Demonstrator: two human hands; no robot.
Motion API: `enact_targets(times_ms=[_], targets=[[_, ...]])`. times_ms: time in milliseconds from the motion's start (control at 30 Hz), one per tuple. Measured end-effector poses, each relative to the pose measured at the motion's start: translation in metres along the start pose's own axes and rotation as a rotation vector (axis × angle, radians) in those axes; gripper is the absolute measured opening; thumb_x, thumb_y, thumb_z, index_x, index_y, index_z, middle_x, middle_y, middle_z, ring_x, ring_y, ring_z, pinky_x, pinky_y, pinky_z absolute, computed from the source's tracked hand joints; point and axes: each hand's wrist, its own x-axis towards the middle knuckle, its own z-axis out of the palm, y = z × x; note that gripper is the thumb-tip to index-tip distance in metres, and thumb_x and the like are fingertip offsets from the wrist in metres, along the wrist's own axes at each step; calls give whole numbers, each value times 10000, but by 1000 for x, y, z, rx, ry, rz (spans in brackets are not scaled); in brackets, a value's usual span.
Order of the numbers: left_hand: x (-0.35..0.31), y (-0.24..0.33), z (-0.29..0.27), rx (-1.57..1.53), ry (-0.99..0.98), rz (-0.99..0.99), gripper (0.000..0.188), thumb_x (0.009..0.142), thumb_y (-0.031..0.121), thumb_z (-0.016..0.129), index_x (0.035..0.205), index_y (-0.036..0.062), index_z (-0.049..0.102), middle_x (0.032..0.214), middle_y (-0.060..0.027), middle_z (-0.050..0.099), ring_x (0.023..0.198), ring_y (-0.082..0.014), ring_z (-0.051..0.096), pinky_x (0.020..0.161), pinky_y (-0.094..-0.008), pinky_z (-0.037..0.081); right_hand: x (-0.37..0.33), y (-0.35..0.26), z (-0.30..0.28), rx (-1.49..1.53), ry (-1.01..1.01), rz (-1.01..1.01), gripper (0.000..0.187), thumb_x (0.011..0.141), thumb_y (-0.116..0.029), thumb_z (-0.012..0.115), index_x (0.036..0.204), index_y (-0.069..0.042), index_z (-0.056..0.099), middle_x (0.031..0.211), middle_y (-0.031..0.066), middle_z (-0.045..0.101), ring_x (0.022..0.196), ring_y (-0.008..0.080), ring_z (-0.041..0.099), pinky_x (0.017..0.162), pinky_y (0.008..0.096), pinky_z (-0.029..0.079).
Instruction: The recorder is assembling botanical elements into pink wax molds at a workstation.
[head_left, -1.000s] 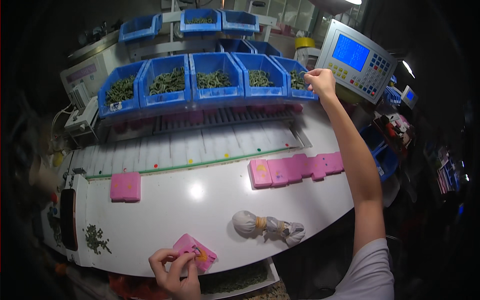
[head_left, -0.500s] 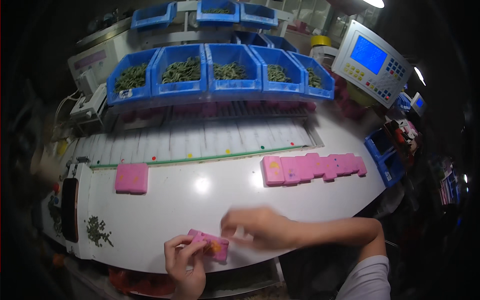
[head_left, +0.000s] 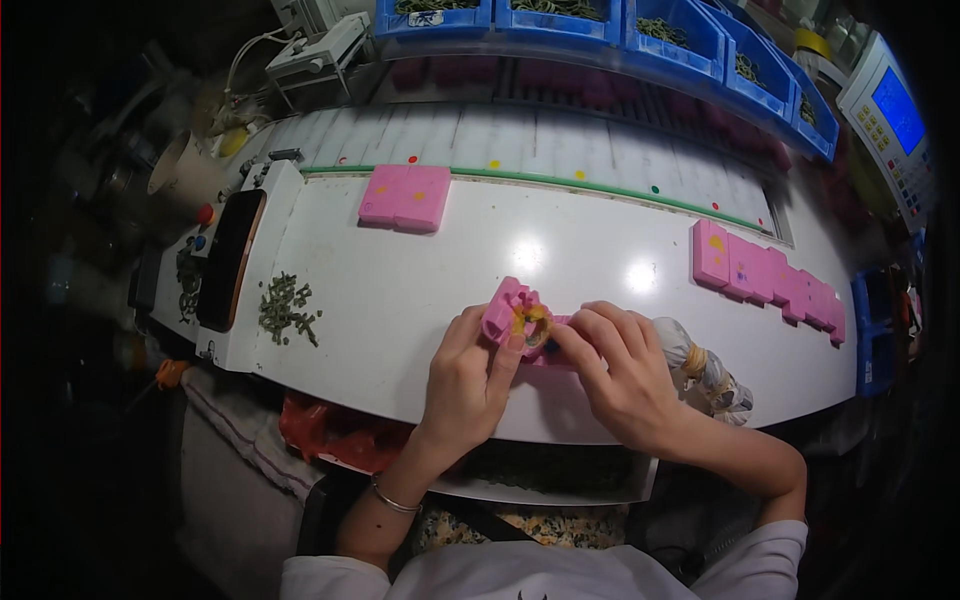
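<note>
Right at the near edge of the white counter (head_left: 400, 300) sits a small pink case (head_left: 512, 312), propped open with something yellow and dark showing inside it. Left hand (head_left: 465, 375) has its fingers wrapped round the left side of the case, thumb up against it, so it's clearly gripping it. Right hand (head_left: 625, 375) comes in from the other side, fingers curled and pinched down on the right end of the same case; can't really tell what's under the fingertips. Left wrist has a thin bracelet (head_left: 393, 500) on it.

Just right of the right hand, touching or nearly, lies a little brush (head_left: 705, 368) with a wrapped handle. Off to the left on the counter there's a small heap of green bits (head_left: 287, 305), next to a dark phone-like slab (head_left: 230, 258). Further back, a closed pink block (head_left: 406, 197) sits by the green strip, and a row of pink blocks (head_left: 770, 280) runs along the right side. Beyond that, blue bins (head_left: 610, 25) with green stuff line the back, with a grey control panel with a blue screen (head_left: 892, 110) at far right.
</note>
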Motion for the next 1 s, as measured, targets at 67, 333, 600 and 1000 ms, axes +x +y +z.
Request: enact_targets(times_ms=[67,333,600,1000], targets=[[0,-1,0,8,12,42,303,950,212,457,1003,-57,585,974,-184,561,856,-360,539,768,-393,441,-4,1,3,61,32,1,432,649,-86,628,1052,57,570,1019,142,549,975,288,546,797,366,446],[-12,17,13,-1138,-155,-525,628,973,510,256,1086,-29,556,966,-93,611,910,-179,604,823,-303,488,-11,-34,-10,203,363,-113,300,564,-51,644,844,54,644,840,129,590,766,249,601,595,300,500],[-2,25,20,-1610,-143,-740,754,883,694,224,913,1,518,770,-88,565,659,-182,603,592,-310,521,-31,-58,-19,290,203,-78,189,730,-100,671,895,-10,665,947,113,634,892,253,623,676,275,471],[0,34,20,-910,60,-503,613,989,412,202,942,-88,553,609,-153,566,509,-182,553,494,-289,484,-68,8,-69,122,-378,646,702,696,174,499,1362,-9,374,1342,210,415,1219,360,436,1006,372,367]])
